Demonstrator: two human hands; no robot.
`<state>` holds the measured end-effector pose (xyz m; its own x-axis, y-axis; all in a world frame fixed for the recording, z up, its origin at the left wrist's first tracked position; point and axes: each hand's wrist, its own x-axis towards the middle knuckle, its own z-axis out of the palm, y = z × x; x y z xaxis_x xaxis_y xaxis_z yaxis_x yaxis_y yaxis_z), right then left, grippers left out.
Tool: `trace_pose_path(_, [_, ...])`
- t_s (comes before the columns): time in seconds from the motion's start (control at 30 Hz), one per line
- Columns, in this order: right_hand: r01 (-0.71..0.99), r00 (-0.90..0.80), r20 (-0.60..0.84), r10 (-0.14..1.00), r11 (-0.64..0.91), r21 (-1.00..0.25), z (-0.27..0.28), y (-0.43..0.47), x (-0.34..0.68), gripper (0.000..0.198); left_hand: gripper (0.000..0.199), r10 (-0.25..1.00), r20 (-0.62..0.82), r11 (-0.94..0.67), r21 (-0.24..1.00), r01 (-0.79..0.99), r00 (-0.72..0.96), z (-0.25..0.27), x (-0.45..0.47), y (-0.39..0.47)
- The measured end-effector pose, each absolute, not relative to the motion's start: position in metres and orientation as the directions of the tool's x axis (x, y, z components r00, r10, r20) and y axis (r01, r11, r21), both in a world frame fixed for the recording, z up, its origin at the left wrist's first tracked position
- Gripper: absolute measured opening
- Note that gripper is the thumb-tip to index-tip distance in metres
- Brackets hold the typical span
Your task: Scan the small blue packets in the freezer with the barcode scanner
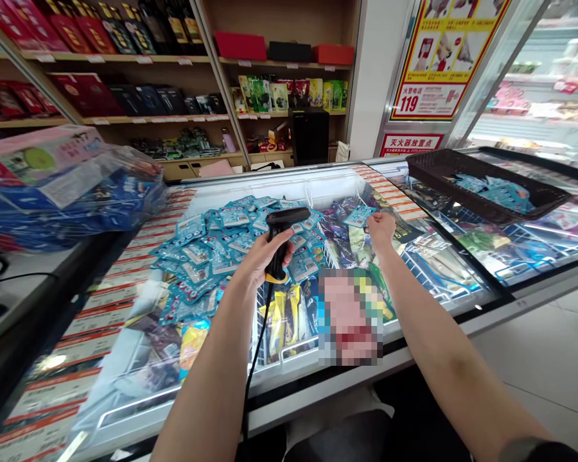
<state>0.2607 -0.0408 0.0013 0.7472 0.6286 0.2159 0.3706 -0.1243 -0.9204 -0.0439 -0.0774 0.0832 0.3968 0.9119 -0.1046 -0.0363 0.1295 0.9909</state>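
Note:
My left hand is wrapped around the grip of a black barcode scanner; its head points to the right and a cord hangs from its yellow-edged base. In my right hand a small blue packet is pinched by its right edge, its face turned up. A large pile of similar blue packets lies to the left on the glass top of a chest freezer, reaching under the scanner. Through the glass below my hands, wrapped frozen goods show in wire baskets.
A dark brown basket holding several blue packets rests on the freezer at the right. Bulky plastic-wrapped boxes stand at the left. A blurred, pixelated patch covers something near the front edge. Stocked shelves line the back.

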Motion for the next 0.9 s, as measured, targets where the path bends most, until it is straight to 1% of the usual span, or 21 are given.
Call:
trace_pose_path(0.1, [0.539, 0.752, 0.334, 0.569, -0.237, -0.809, 0.006, -0.049, 0.271, 0.028, 0.037, 0.926, -0.117, 0.147, 0.987, -0.059, 0.359, 0.085, -0.048, -0.078])
trace_pose_path(0.17, [0.638, 0.716, 0.429, 0.551, -0.268, -0.722, 0.010, -0.054, 0.269, 0.035, 0.041, 0.931, -0.133, 0.165, 0.984, -0.068, 0.339, 0.086, -0.049, -0.078])
trace_pose_path(0.23, [0.730, 0.621, 0.502, 0.601, -0.211, -0.650, 0.015, -0.058, 0.261, 0.033, 0.044, 0.934, -0.148, 0.180, 0.981, -0.069, 0.326, 0.086, -0.049, -0.078])
trace_pose_path(0.27, [0.766, 0.548, 0.522, 0.653, -0.142, -0.627, 0.018, -0.059, 0.253, 0.028, 0.045, 0.933, -0.155, 0.185, 0.981, -0.065, 0.324, 0.086, -0.049, -0.078])
trace_pose_path(0.33, [0.778, 0.342, 0.495, 0.799, 0.054, -0.625, 0.022, -0.061, 0.234, 0.021, 0.046, 0.930, -0.163, 0.190, 0.980, -0.051, 0.329, 0.085, -0.049, -0.077])
trace_pose_path(0.37, [0.761, 0.228, 0.469, 0.853, 0.144, -0.633, 0.024, -0.062, 0.223, 0.024, 0.046, 0.930, -0.166, 0.189, 0.981, -0.040, 0.329, 0.083, -0.048, -0.076])
trace_pose_path(0.43, [0.717, 0.014, 0.397, 0.918, 0.267, -0.644, 0.026, -0.065, 0.199, 0.036, 0.045, 0.936, -0.172, 0.182, 0.983, -0.004, 0.308, 0.080, -0.047, -0.075])
trace_pose_path(0.5, [0.665, -0.090, 0.352, 0.932, 0.319, -0.675, 0.028, -0.068, 0.178, 0.039, 0.043, 0.945, -0.182, 0.177, 0.983, 0.044, 0.273, 0.077, -0.046, -0.074])
trace_pose_path(0.6, [0.612, -0.126, 0.304, 0.944, 0.315, -0.726, 0.029, -0.071, 0.156, 0.035, 0.040, 0.952, -0.195, 0.182, 0.981, 0.073, 0.235, 0.072, -0.044, -0.073])
trace_pose_path(0.8, [0.615, -0.002, 0.140, 0.990, 0.111, -0.781, 0.032, -0.067, 0.139, 0.028, 0.037, 0.945, -0.195, 0.194, 0.981, 0.032, 0.263, 0.068, -0.042, -0.072])
trace_pose_path(0.9, [0.479, -0.035, 0.051, 0.998, 0.062, -0.876, 0.035, -0.068, 0.143, 0.024, 0.037, 0.942, -0.205, 0.205, 0.978, 0.028, 0.267, 0.070, -0.043, -0.073])
